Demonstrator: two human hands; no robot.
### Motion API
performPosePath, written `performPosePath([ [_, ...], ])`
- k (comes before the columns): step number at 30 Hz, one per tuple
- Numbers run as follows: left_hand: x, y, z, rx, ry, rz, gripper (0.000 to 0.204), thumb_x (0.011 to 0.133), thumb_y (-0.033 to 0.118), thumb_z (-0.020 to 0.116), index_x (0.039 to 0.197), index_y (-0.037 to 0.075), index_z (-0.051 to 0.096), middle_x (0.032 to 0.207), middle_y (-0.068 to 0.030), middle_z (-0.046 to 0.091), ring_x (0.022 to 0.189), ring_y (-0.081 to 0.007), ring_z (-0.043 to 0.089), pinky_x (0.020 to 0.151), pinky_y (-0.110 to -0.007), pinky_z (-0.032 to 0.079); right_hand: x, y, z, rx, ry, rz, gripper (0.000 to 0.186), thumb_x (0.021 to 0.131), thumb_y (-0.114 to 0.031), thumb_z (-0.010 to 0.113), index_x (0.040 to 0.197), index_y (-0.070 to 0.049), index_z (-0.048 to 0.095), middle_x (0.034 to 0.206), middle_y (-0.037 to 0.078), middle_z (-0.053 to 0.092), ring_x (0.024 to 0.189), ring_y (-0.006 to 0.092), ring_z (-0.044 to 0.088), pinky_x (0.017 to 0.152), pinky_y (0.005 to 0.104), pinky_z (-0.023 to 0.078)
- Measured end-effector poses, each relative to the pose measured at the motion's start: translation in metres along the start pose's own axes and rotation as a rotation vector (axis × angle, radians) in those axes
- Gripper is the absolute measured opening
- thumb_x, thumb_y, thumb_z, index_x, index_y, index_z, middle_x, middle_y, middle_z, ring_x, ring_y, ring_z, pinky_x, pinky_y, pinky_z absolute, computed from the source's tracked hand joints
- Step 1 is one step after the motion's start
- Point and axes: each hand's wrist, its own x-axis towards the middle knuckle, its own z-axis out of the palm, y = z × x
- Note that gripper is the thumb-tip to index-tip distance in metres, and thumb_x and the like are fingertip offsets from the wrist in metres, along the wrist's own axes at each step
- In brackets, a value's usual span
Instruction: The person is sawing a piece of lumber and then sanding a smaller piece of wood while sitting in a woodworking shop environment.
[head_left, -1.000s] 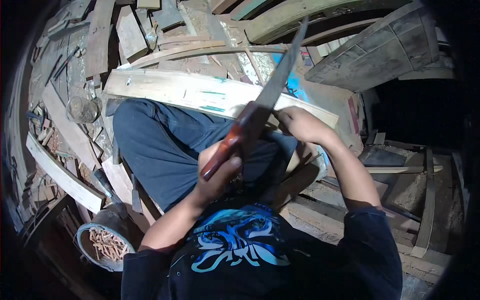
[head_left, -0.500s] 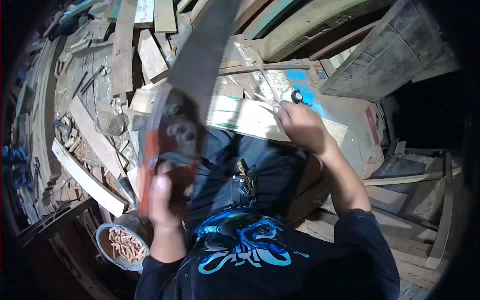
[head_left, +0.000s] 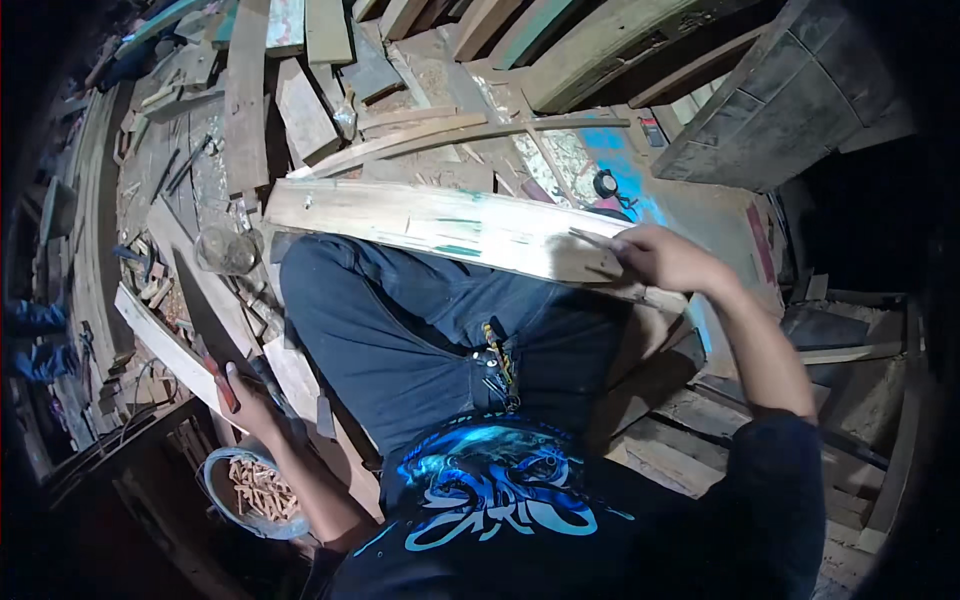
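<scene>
Down at the left, my left hand [head_left: 250, 405] is closed on the red-orange handle of a handsaw [head_left: 207, 325]. Its dark blade points up and away, over the boards on the floor. A pale wooden plank [head_left: 400, 212] with green marks lies across, just beyond my knees. At the plank's right part, my right hand [head_left: 668, 260] pinches a thin wooden stick [head_left: 592, 238]; its inner end is hidden by the fingers. A black tape measure [head_left: 606, 183] rests beyond the plank, near the right hand.
A bucket [head_left: 215, 490] of short wooden pegs stands at lower left. A clear jar [head_left: 225, 250] sits among boards and scraps on the left. Beyond the plank are wood strips [head_left: 430, 130] and a blue-stained patch [head_left: 610, 145]. A grey panel [head_left: 770, 110] leans at far right.
The saw has swung from in front of me down to the lower left with my left hand. My right hand has moved slightly right and down, and the whole plank now shows.
</scene>
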Motion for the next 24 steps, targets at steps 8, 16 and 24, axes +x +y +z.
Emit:
performPosePath([
  [8,0.0,-0.118,-0.025,0.104,0.106,-0.139,0.018,0.094,0.014,0.06,0.091,-0.004,0.061,0.075,0.0005,0.053,0.067,-0.009,0.045,0.061,-0.025,0.04,0.026,-0.009,-0.026,-0.199,-0.423,0.43,0.034,0.096,-0.027,0.044,0.092,0.001,0.063,0.083,0.016,0.065,0.078,0.0267,0.06,0.074,0.0424,0.045],
  [16,-0.025,-0.14,-0.034,0.325,0.024,0.101,0.028,0.093,0.018,0.061,0.089,-0.01,0.058,0.071,-0.0086,0.057,0.064,-0.0172,0.051,0.06,-0.032,0.044,0.037,-0.012,-0.022,-0.266,-0.456,0.405,0.041,0.098,-0.03,0.042,0.103,0.005,0.062,0.099,0.023,0.065,0.092,0.0362,0.061,0.084,0.0438,0.045],
  [24,-0.029,-0.179,-0.045,0.336,-0.073,0.067,0.029,0.092,0.015,0.062,0.104,-0.011,0.058,0.084,-0.0166,0.063,0.071,-0.0209,0.055,0.068,-0.035,0.046,0.036,-0.024,-0.03,-0.523,-0.556,0.439,0.043,0.098,-0.035,0.039,0.094,-0.001,0.065,0.097,0.022,0.066,0.088,0.0376,0.061,0.082,0.0424,0.046],
])
